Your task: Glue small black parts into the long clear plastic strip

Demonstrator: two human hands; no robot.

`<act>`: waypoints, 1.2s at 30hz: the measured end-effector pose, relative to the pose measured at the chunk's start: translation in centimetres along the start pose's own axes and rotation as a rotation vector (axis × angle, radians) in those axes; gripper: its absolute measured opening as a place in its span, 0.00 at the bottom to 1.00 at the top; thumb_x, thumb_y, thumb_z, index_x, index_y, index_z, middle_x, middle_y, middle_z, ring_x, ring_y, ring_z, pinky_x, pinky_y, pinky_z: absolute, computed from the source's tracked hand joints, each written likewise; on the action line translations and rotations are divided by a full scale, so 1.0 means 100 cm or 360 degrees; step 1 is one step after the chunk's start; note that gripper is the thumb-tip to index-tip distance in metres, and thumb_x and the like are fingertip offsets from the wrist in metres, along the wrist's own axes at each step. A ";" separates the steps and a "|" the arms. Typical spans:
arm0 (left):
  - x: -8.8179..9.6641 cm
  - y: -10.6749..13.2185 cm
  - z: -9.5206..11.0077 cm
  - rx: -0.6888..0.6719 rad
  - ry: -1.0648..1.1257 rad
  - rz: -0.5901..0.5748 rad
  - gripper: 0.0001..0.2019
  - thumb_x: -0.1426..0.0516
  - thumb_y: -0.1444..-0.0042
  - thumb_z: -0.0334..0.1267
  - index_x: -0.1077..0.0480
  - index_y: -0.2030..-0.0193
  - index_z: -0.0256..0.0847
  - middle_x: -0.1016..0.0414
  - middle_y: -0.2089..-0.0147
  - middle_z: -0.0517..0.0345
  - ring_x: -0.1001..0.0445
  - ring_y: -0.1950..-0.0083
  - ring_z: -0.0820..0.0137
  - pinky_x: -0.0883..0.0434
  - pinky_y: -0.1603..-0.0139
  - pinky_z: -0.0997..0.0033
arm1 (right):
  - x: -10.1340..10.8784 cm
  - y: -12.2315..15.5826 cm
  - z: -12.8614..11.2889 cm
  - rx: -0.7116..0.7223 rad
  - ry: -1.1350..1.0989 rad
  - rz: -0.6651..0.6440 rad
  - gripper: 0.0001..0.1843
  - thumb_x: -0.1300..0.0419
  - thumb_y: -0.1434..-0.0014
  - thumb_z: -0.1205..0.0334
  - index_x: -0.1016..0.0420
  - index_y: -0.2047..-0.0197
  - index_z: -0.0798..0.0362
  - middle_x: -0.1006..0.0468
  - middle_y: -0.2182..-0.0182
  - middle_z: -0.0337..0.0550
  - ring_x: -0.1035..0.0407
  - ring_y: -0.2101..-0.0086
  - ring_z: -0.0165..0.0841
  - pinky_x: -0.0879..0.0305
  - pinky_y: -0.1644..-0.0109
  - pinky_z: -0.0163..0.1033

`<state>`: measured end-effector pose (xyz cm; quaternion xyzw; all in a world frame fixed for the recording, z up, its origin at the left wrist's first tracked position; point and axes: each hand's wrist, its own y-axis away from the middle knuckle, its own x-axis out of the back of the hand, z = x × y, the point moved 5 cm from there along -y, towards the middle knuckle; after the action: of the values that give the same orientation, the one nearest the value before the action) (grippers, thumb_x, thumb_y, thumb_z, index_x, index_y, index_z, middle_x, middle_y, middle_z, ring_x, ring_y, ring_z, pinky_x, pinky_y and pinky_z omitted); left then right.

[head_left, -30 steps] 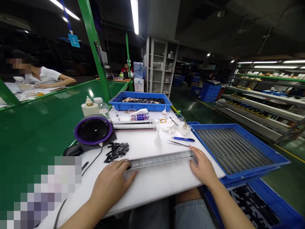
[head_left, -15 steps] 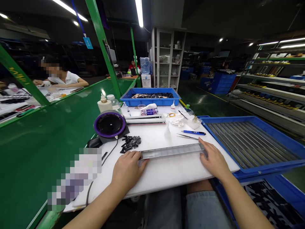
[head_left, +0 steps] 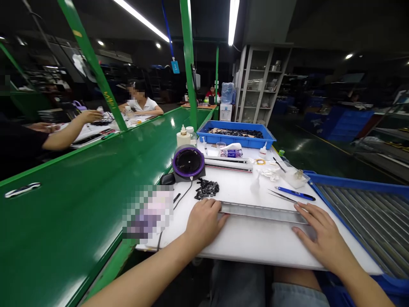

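Note:
A long grey strip (head_left: 262, 212) lies flat across the white table (head_left: 255, 243) in front of me. My left hand (head_left: 203, 221) rests on its left end, fingers curled over the edge. My right hand (head_left: 321, 233) lies at its right end, fingers stretched out and apart, touching the strip and the table. A small heap of black parts (head_left: 207, 188) sits just behind my left hand. Tweezers (head_left: 283, 196) and a blue pen (head_left: 295, 193) lie behind my right hand.
A round purple-rimmed device (head_left: 188, 163) with a cable stands at the back left. A blue tray of black parts (head_left: 235, 134) is at the far edge, another blue tray (head_left: 367, 211) with grey strips at right. A green conveyor (head_left: 79, 192) runs along the left, where other people work.
The camera has swung to the left, so the table now sits further right in view. Both hands stay at the ends of the strip, which lies in the same place on the table.

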<state>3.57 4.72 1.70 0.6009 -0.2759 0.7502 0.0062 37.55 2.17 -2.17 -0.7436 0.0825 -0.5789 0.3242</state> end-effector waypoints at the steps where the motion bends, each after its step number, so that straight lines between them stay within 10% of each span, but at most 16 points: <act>1: 0.001 0.001 0.000 0.0008 0.0014 0.0012 0.09 0.43 0.42 0.43 0.32 0.66 0.41 0.27 0.64 0.52 0.29 0.59 0.60 0.31 0.60 0.59 | -0.002 -0.002 -0.001 0.0043 0.0009 -0.0001 0.29 0.44 0.39 0.47 0.37 0.37 0.46 0.30 0.44 0.46 0.37 0.44 0.47 0.43 0.38 0.57; 7: 0.004 0.007 0.001 -0.0124 0.0246 0.0269 0.12 0.40 0.45 0.39 0.37 0.56 0.41 0.29 0.47 0.43 0.28 0.49 0.55 0.31 0.53 0.53 | 0.007 -0.001 -0.008 0.0055 -0.0070 0.0146 0.23 0.44 0.38 0.47 0.32 0.43 0.47 0.26 0.49 0.45 0.31 0.49 0.43 0.38 0.40 0.52; 12: 0.040 0.014 0.007 -0.0348 0.0789 0.0740 0.35 0.42 0.44 0.33 0.59 0.36 0.45 0.45 0.32 0.33 0.38 0.34 0.55 0.36 0.41 0.45 | 0.037 0.024 -0.011 -0.0341 -0.0185 0.0343 0.24 0.43 0.41 0.43 0.29 0.46 0.46 0.26 0.49 0.46 0.31 0.49 0.46 0.39 0.39 0.53; 15: 0.055 0.013 0.015 -0.0016 0.1099 0.0504 0.38 0.44 0.42 0.37 0.63 0.31 0.43 0.49 0.30 0.34 0.43 0.31 0.54 0.39 0.36 0.43 | 0.045 0.038 -0.029 -0.0801 -0.0420 0.0434 0.27 0.40 0.47 0.39 0.26 0.50 0.46 0.24 0.50 0.46 0.30 0.50 0.49 0.38 0.40 0.55; 19: 0.049 0.017 0.058 -0.0109 0.1293 0.0088 0.41 0.44 0.41 0.44 0.66 0.29 0.47 0.43 0.31 0.38 0.39 0.33 0.51 0.34 0.39 0.42 | 0.011 0.032 -0.098 -0.1281 -0.1378 0.0360 0.27 0.34 0.50 0.43 0.26 0.51 0.49 0.21 0.55 0.47 0.27 0.55 0.46 0.28 0.51 0.47; 25: 0.041 -0.012 0.104 0.0164 0.1522 0.0232 0.34 0.46 0.40 0.43 0.60 0.32 0.47 0.29 0.44 0.43 0.23 0.50 0.60 0.23 0.55 0.58 | -0.038 -0.005 -0.175 -0.1159 -0.2456 0.0533 0.25 0.33 0.49 0.46 0.30 0.53 0.50 0.23 0.52 0.49 0.26 0.56 0.43 0.26 0.55 0.46; 31: 0.074 -0.055 0.094 -0.0247 0.1003 -0.0135 0.29 0.45 0.42 0.39 0.47 0.34 0.49 0.24 0.47 0.53 0.22 0.52 0.63 0.24 0.55 0.67 | 0.009 0.048 -0.086 -0.1002 -0.1441 0.0803 0.22 0.36 0.45 0.54 0.30 0.48 0.48 0.28 0.49 0.49 0.30 0.51 0.45 0.31 0.47 0.50; 36: 0.026 -0.068 0.065 -0.0473 0.0339 -0.0437 0.37 0.48 0.48 0.33 0.50 0.30 0.51 0.20 0.53 0.56 0.20 0.59 0.64 0.24 0.64 0.72 | 0.049 0.124 -0.004 -0.0984 -0.0569 0.0918 0.06 0.42 0.40 0.58 0.25 0.60 0.47 0.24 0.61 0.47 0.29 0.58 0.43 0.30 0.53 0.48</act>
<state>10.98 6.93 7.68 0.5428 -0.2969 0.7525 0.2257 41.89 -10.04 -5.34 -0.8402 0.3979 -0.2759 0.2441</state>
